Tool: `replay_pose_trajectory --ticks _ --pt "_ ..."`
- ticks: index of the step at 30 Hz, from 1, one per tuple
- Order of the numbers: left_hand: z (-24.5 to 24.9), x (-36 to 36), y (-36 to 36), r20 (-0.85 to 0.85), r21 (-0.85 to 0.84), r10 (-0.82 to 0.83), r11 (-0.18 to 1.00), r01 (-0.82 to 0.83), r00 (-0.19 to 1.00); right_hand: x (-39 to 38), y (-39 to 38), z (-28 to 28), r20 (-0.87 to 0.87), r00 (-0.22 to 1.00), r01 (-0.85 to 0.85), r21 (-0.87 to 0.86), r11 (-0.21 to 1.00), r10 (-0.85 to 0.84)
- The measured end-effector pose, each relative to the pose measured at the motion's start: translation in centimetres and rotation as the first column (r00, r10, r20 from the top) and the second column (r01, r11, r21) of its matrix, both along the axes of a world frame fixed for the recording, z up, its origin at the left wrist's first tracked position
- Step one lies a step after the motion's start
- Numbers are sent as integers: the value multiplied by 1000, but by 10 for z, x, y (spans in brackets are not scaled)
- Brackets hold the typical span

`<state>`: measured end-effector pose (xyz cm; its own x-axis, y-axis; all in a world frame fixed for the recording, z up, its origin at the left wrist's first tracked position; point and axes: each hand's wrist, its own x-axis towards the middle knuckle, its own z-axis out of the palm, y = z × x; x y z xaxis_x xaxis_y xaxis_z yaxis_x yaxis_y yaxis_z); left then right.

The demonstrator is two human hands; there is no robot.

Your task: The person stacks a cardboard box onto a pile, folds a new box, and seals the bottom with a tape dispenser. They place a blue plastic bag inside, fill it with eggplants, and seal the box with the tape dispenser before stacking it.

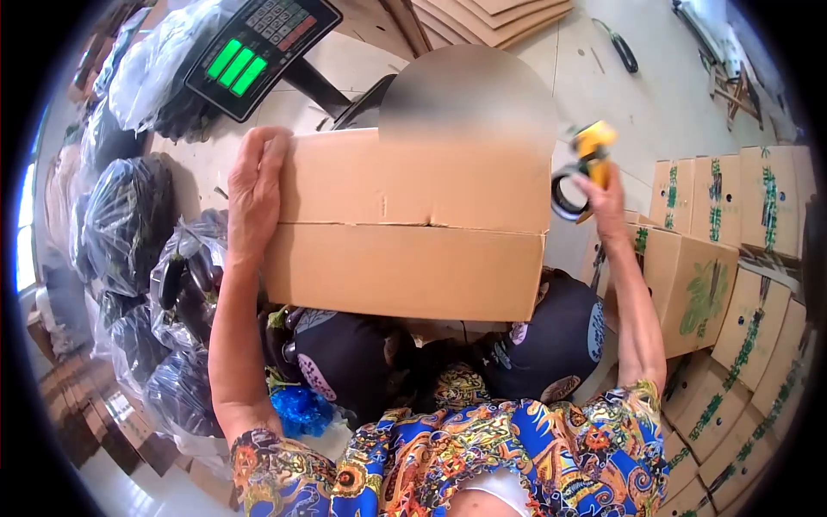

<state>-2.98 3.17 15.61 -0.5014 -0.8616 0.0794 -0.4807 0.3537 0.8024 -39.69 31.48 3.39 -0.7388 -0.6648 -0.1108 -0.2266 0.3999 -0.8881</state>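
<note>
A closed cardboard box (405,271) sits in front of my knees, its two flaps meeting along a seam across the face toward me. My left hand (257,185) grips the box's left edge, fingers bent over the corner. Off the box's right side, my right hand (606,205) is closed around a yellow tape dispenser (593,142) with a dark roll of tape on it. The dispenser is apart from the box and slightly smeared. A round blurred patch covers the area just behind the box.
On the left, a digital scale display (258,52) glows green above plastic bags of eggplants (185,284). Printed cartons (689,276) are stacked at right. Flat cardboard sheets (491,17) lie at the back, and one eggplant (624,53) is on the floor. Blue plastic strands (300,412) lie by my left knee.
</note>
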Motion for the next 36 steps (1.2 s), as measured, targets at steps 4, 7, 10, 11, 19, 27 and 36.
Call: replay_pose_trajectory --ticks 4,7,10,11,19,27,36 --pt "-6 3 -3 -38 -55 -27 998 24 999 49 -37 154 171 971 -64 -494 867 169" --pt "-11 5 -6 -118 -74 -49 996 41 992 101 -57 210 43 928 -312 -459 832 371" --pt "-14 9 -9 -129 -145 -64 988 45 990 147 -88 220 -219 812 -584 -327 743 541" --pt "-19 9 -8 -165 -142 -56 989 32 985 153 -100 209 -323 748 -641 -124 757 580" --pt "16 16 17 -393 -192 42 973 -127 919 174 -125 206 -451 581 -712 123 692 678" --pt "49 13 55 -591 638 68 649 414 804 182 -123 203 -490 527 -711 192 676 694" --pt "36 32 47 -674 686 238 552 473 699 188 -126 210 -494 478 -715 262 649 726"
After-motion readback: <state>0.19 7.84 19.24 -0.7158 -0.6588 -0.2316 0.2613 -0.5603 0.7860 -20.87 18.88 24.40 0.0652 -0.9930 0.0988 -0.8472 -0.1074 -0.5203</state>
